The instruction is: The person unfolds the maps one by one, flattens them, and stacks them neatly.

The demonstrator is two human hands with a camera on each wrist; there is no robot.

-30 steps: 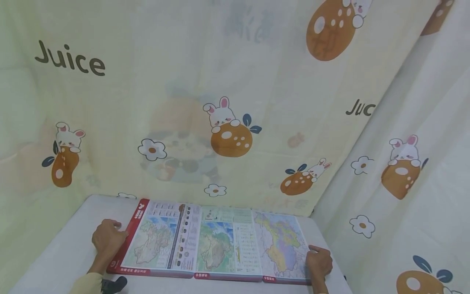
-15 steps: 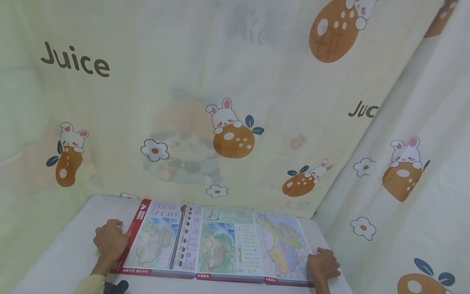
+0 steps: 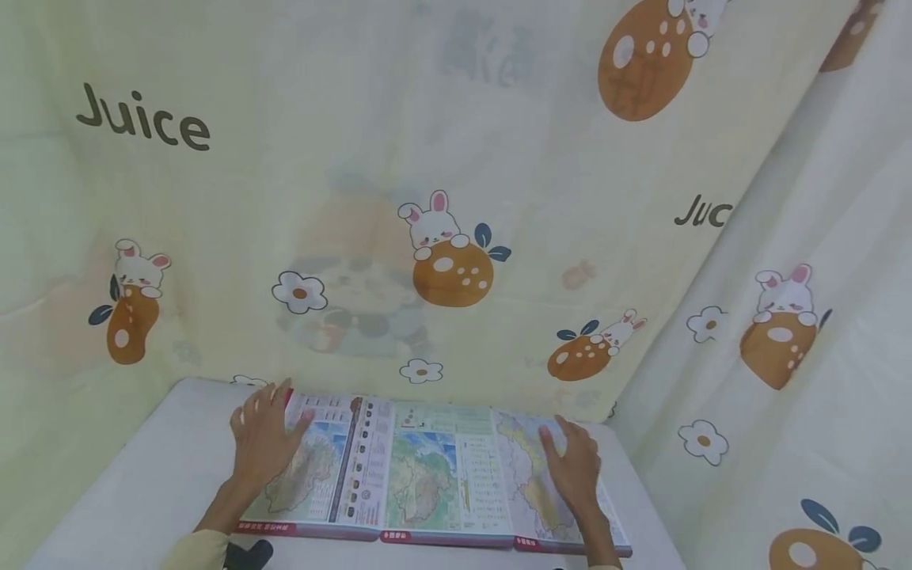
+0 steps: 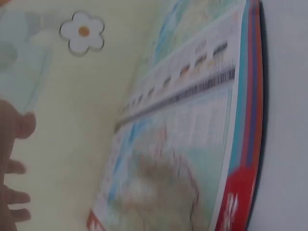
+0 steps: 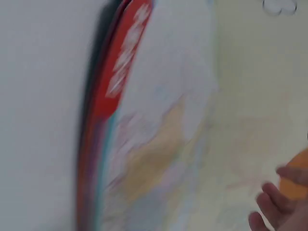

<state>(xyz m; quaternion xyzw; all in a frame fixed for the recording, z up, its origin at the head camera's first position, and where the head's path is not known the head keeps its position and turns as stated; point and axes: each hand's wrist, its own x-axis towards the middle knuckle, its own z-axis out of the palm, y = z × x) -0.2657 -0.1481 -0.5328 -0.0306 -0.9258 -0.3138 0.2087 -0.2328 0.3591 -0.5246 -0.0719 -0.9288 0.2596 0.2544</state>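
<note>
A long three-panel map booklet (image 3: 423, 475) lies flat, with coloured maps, small print and red tabs along its near edge. My left hand (image 3: 265, 443) is over its left panel, fingers spread and holding nothing. My right hand (image 3: 575, 467) is over the right panel, its fingers extended and nothing in them. The left wrist view shows the layered, multicoloured page edges of the booklet (image 4: 183, 159) in blur, with part of the left hand (image 4: 9, 144) at the left side. In the right wrist view, fingers of the right hand (image 5: 281, 202) show at lower right, beyond the booklet (image 5: 154, 144).
The booklet lies on a white table (image 3: 153, 451). A pale curtain (image 3: 356, 142) printed with rabbits, oranges and flowers hangs right behind the table's far edge. Another curtain (image 3: 841, 332) hangs along the right side. Something black is at the left cuff (image 3: 195, 550).
Both hands have left the booklet's outer side edges and moved inward and away from me, over the panels. Their fingers have straightened and spread. The booklet stays in place.
</note>
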